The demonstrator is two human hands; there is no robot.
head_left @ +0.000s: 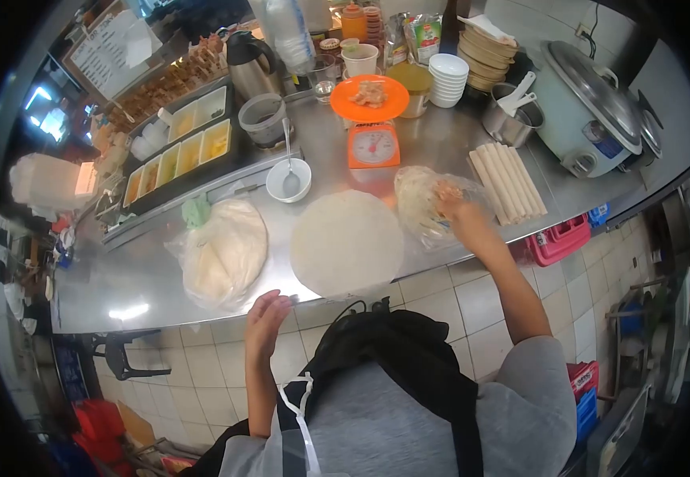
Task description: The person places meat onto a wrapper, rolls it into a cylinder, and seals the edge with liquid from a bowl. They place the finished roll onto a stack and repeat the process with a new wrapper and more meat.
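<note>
A round, thin white wrapper [346, 244] lies flat on the steel table. To its right, my right hand [472, 222] reaches to a clear plastic bag [422, 205] with pale and pinkish food inside; its fingers are blurred and partly hidden. My left hand [269, 314] is near the table's front edge, fingers loosely curled, with nothing visible in it. A bag of stacked wrappers [226, 253] sits at the left. Behind are a white bowl [288, 181] with a spoon and an orange scale [374, 145] bearing a plate of pinkish food [370, 94].
Several white rolls [508, 183] lie at the right, beside a metal pot [512, 123] and a large cooker [591, 111]. A tray of food compartments [180, 164] stands at the back left, near a thermos [250, 67]. Stacked bowls [447, 80] stand behind.
</note>
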